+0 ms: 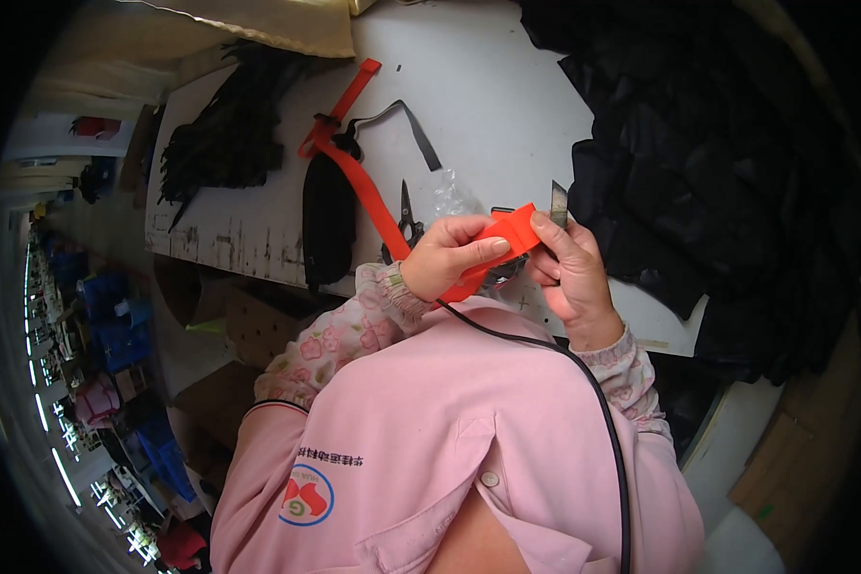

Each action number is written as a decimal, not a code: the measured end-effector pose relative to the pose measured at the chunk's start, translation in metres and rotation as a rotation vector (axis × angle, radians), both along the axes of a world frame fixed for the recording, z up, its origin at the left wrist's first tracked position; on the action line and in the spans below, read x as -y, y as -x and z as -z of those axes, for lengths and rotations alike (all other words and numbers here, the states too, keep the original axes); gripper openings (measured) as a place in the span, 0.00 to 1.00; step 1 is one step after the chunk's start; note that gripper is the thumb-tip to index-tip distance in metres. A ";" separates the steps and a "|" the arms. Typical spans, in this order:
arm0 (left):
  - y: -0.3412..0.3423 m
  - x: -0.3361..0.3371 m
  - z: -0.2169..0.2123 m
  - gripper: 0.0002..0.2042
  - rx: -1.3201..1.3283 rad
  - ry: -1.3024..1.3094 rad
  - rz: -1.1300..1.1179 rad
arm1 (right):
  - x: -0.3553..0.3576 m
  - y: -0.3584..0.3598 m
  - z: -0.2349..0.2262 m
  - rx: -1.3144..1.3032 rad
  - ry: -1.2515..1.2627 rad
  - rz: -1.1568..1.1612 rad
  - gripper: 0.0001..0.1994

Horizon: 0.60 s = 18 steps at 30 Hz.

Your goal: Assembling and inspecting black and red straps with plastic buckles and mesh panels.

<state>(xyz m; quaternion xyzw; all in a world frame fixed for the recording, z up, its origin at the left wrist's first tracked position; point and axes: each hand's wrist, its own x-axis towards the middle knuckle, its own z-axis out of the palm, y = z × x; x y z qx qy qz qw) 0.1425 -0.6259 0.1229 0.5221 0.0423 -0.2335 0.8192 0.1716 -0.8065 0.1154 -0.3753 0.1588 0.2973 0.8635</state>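
Observation:
An orange webbing strap [518,230] is stretched between my two hands above the table's near edge. My left hand [450,256] is closed on it, thumb pressed flat on top. Fingertips of my right hand [574,273] pinch the strap's folded end. A short flat grey strip [559,203] with a slanted tip sticks up behind the right fingers; its kind is unclear. The strap runs back past a black pouch [330,225] to a black buckle [327,122]. Black-handled scissors [408,215] lie beside my left hand, next to a crumpled clear plastic bag [452,194].
The white table [469,67] bears a heap of black fabric pieces [679,163] at right and a pile of black strips [230,134] at left. A grey strap [416,134] lies behind the scissors. Cardboard boxes [258,330] stand below the table's left edge.

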 end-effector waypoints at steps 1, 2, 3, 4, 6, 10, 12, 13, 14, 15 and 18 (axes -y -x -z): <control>-0.003 -0.001 -0.003 0.09 0.000 0.001 0.001 | 0.001 -0.002 0.002 0.066 0.047 -0.027 0.06; -0.007 -0.003 -0.006 0.09 -0.031 -0.053 0.030 | 0.001 -0.003 0.003 0.130 0.093 -0.055 0.06; -0.009 -0.004 -0.007 0.09 -0.063 -0.107 0.058 | -0.001 -0.003 0.003 0.129 0.093 -0.056 0.06; -0.010 -0.004 -0.005 0.09 -0.064 -0.107 0.057 | -0.004 -0.002 0.002 0.164 0.162 -0.036 0.06; -0.010 -0.002 0.000 0.09 0.074 -0.295 0.101 | -0.008 -0.002 0.002 0.201 0.231 -0.022 0.06; -0.006 0.000 0.005 0.10 -0.043 -0.343 0.062 | -0.010 -0.002 0.005 0.336 0.356 -0.019 0.06; -0.007 -0.002 0.004 0.09 -0.086 -0.205 0.047 | -0.009 -0.002 0.005 0.354 0.379 -0.028 0.06; -0.007 -0.002 0.003 0.09 -0.087 -0.204 0.046 | -0.006 -0.003 0.004 0.268 0.276 -0.044 0.06; -0.008 -0.003 0.001 0.08 -0.127 -0.113 0.060 | -0.005 -0.003 0.003 0.182 0.173 -0.059 0.07; -0.008 -0.004 0.000 0.07 -0.167 -0.021 0.074 | -0.005 -0.003 0.001 0.182 0.173 -0.059 0.07; -0.008 -0.013 0.006 0.05 -0.161 0.098 0.166 | -0.005 -0.003 -0.003 0.081 0.095 -0.068 0.07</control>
